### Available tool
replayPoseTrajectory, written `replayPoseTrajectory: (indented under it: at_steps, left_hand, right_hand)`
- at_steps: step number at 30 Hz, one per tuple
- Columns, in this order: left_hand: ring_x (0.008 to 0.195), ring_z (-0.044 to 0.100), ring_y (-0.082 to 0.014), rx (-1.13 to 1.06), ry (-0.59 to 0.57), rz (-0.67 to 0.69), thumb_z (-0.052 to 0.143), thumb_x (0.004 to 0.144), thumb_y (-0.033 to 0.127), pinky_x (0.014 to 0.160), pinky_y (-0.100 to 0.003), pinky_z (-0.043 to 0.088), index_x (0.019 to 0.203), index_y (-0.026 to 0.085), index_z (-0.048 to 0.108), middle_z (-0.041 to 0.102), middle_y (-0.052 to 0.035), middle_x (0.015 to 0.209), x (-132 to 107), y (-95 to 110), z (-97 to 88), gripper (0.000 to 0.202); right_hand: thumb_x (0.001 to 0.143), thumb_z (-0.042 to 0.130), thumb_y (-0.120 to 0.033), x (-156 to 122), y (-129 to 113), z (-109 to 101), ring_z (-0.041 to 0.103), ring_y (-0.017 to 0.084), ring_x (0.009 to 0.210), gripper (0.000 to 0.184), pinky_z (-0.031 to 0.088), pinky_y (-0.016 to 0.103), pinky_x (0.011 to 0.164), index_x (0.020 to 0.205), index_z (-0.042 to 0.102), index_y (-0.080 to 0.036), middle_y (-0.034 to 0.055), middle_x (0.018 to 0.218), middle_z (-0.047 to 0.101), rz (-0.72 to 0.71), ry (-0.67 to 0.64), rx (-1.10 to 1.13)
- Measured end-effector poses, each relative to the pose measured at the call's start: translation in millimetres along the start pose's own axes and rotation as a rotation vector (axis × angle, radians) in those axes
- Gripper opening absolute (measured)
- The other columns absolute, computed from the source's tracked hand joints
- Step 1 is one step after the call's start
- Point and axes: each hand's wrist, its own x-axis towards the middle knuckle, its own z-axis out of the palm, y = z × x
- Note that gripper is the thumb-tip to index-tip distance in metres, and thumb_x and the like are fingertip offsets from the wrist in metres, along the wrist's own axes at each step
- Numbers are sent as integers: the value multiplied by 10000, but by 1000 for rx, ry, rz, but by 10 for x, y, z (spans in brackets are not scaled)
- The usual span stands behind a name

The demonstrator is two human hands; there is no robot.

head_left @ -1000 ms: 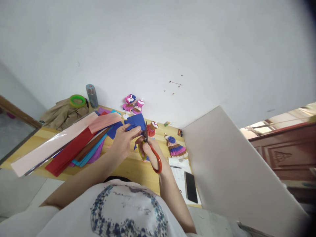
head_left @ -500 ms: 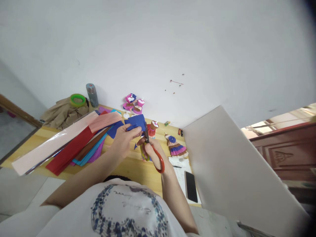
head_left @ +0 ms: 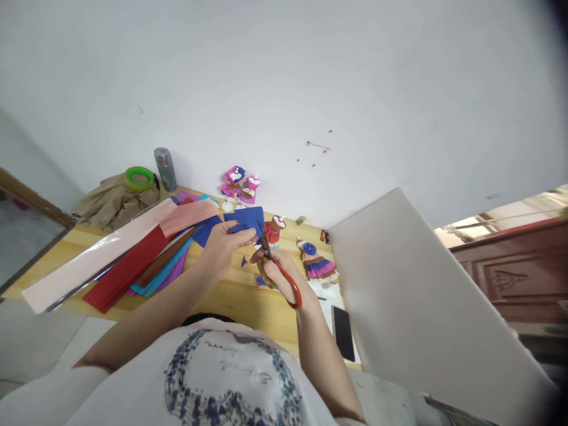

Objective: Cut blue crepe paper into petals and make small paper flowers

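Pinched in my left hand is a piece of blue paper, held up over the table. My right hand grips scissors with red and yellow-green handles. Their dark blades meet the right edge of the blue paper; whether they bite into it is hard to make out. Below the hands, a small blue scrap lies on the wood. Just beyond the blades stands a small dress-form figure in a brown and red paper dress.
Coloured paper strips lie across the wooden table at left. A flask and green tape roll stand behind. More dressed figures are by the wall. At right are a layered paper dress, phone and upright board.
The scissors and my right hand have shifted slightly right and down, and the handles are angled differently. My left hand and the blue paper stay almost in place.
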Motion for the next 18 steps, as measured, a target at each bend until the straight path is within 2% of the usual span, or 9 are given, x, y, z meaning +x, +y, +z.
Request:
replayPoseTrajectory:
  at_steps: [3,9,13,18]
  left_hand:
    - [683,602,-135,26,-6,5,786,633,250,722,-268,497,632,145,678,676,-23,701,10,-6,-12,151]
    - [662,598,-120,-48,43,24,805,622,243,713,-256,499,687,147,698,673,-9,697,-18,-52,30,158]
    - [588,568,-109,-110,59,35,809,620,250,573,-235,467,663,154,664,643,7,647,-80,-68,112,179]
    - [488,553,-112,-144,85,-15,834,584,309,387,-221,392,684,167,620,630,19,619,-144,-73,190,275]
  right_hand:
    - [868,424,-724,-9,22,-8,417,118,487,591,354,242,484,819,628,-172,-41,532,428,3,-41,-10]
    - [859,423,-741,-27,136,112,454,122,481,595,392,254,474,912,625,-184,-35,594,452,40,4,126]
    - [857,378,-771,-4,116,251,451,135,489,617,376,267,461,904,617,-205,-14,618,491,19,93,169]
    - [847,309,-808,42,67,403,477,165,505,668,391,290,457,839,609,-211,9,579,507,17,196,172]
